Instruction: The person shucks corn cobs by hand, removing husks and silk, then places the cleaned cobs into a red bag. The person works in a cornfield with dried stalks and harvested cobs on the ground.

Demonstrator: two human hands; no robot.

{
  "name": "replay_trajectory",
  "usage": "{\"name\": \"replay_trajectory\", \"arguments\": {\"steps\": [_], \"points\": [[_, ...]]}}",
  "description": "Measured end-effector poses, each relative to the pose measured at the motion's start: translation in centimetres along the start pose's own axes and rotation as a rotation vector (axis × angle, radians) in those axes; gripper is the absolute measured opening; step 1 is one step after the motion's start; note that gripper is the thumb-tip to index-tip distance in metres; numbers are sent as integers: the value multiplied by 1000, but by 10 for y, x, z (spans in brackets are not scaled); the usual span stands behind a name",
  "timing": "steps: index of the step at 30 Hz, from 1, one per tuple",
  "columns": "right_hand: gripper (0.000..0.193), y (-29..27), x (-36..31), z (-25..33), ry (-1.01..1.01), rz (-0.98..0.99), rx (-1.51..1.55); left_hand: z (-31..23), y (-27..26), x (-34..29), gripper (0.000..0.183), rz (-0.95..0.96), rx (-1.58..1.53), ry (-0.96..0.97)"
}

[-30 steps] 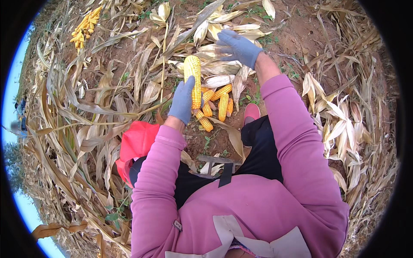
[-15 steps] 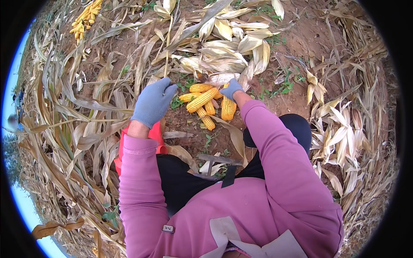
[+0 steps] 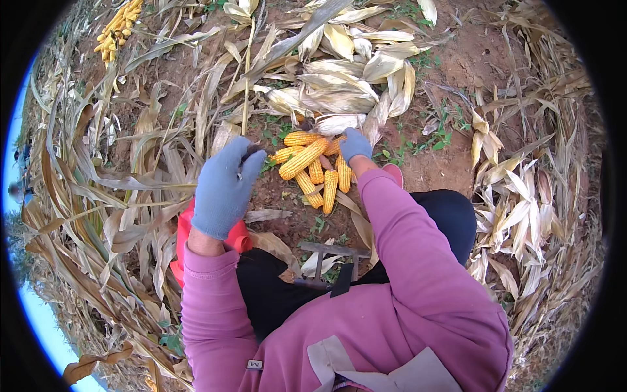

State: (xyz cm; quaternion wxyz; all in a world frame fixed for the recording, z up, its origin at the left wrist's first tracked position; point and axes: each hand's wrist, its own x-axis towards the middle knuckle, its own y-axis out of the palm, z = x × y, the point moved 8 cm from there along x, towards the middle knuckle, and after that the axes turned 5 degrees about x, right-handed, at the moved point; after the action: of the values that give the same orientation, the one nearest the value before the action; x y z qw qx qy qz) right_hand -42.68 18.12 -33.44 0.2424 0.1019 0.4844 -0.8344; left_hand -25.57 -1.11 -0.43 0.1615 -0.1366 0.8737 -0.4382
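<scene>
My left hand (image 3: 228,186), in a blue-grey glove, hovers left of the corn pile, its thumb and fingers drawn together. A dark wispy bit shows between them, too small to name. At the pile's right side, my gloved right hand (image 3: 356,144) is curled over the upper end of an upright yellow corn cob (image 3: 343,174); its fingertips are hidden, so what they grip is unclear. Several bare cobs lie heaped on the soil, among them a slanted cob (image 3: 304,159) on top and a cob (image 3: 330,191) at the near edge. A pale husk (image 3: 340,123) borders the heap's far side.
Beyond the heap lie piled dry husks (image 3: 339,91). Dry stalks and leaves (image 3: 144,163) cover the left, with more husks (image 3: 516,202) at right. Another cob pile (image 3: 117,29) sits far left. Red material (image 3: 186,245) is by my left forearm; a metal frame (image 3: 320,261) stands between my legs.
A cob now lies at the heap's near edge, left of my right hand. My left hand has come nearer and slightly left; my right hand has shifted slightly nearer.
</scene>
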Motion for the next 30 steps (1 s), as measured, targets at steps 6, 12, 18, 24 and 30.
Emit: {"name": "replay_trajectory", "arguments": {"steps": [6, 12, 18, 24, 30], "points": [[40, 25, 11, 78, -581, -119, -290, 8, 5, 7, 17, -29, -34, 45], [28, 57, 13, 103, -569, 149, -576, 21, 8, 15, 20, -6, -98, -5], [21, 52, 10, 95, -702, 95, -575, 21, 7, 16, 19, 18, -62, 39], [17, 16, 17, 83, -563, 110, -382, 19, 2, 10, 20, -11, -107, 33], [24, -90, 31, 72, -393, -309, 172, 18, -3, 4, 23, -30, -133, 39]]}}
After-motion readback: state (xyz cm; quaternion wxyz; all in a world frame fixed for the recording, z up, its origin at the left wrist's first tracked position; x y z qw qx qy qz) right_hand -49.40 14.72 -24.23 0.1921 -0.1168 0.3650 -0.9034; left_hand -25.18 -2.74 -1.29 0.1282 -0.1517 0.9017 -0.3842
